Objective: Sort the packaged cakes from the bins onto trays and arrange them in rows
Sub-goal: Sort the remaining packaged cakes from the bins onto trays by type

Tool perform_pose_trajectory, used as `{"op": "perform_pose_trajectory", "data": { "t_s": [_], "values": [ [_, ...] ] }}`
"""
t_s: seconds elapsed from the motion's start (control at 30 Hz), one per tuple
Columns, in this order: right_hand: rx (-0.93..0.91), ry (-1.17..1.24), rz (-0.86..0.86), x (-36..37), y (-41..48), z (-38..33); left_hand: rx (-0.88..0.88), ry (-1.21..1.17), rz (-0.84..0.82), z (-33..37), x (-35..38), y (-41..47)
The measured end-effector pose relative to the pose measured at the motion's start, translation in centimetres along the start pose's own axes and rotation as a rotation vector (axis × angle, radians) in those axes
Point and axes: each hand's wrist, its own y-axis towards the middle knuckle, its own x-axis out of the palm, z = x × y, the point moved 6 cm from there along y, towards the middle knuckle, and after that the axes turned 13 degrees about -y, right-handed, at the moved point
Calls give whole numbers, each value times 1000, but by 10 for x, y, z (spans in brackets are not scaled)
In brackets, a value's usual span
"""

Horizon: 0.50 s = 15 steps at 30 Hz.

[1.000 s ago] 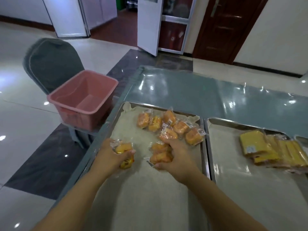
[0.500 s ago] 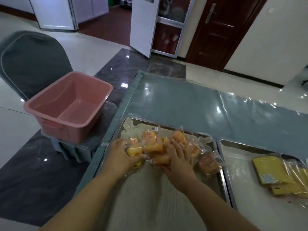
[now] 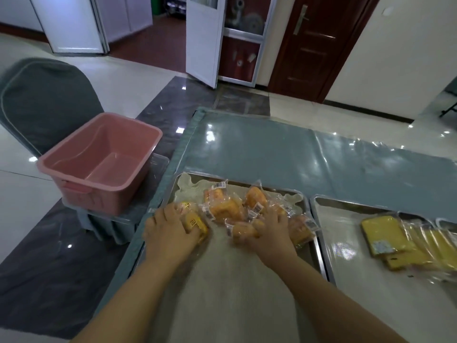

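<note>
Several small orange cakes in clear wrappers (image 3: 223, 209) lie in a loose heap at the far end of the left metal tray (image 3: 319, 246), which is lined with white cloth. My left hand (image 3: 168, 231) grips one wrapped cake (image 3: 195, 222) at the heap's left side. On the heap's right side, my right hand (image 3: 269, 231) grips another wrapped cake (image 3: 243, 230). Flat yellow packaged cakes (image 3: 405, 240) overlap in a row on the right tray (image 3: 346, 209).
An empty pink plastic bin (image 3: 99, 164) stands on a stool left of the table, with a grey covered chair (image 3: 42, 102) behind it. The grey-blue table surface (image 3: 272, 154) stretches beyond the trays. White cloth covers the near half of the left tray.
Both hands moved with their cakes from the tray's middle up to its far end, and the heap there has been pushed closer together. The view has tilted up.
</note>
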Motion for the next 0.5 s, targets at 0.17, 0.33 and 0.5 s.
{"op": "perform_pose_trajectory", "data": {
  "t_s": [0.17,0.33,0.5],
  "values": [
    [-20,-116,60,-26,-23,18,34,172,6,6,-23,-24],
    [-63,-138,46,-64,-65,40,152,154,-27,33,-28,-63],
    [-7,-269,-17,-96,-116,94,201,222,-133,71,-5,-122]
  ]
}}
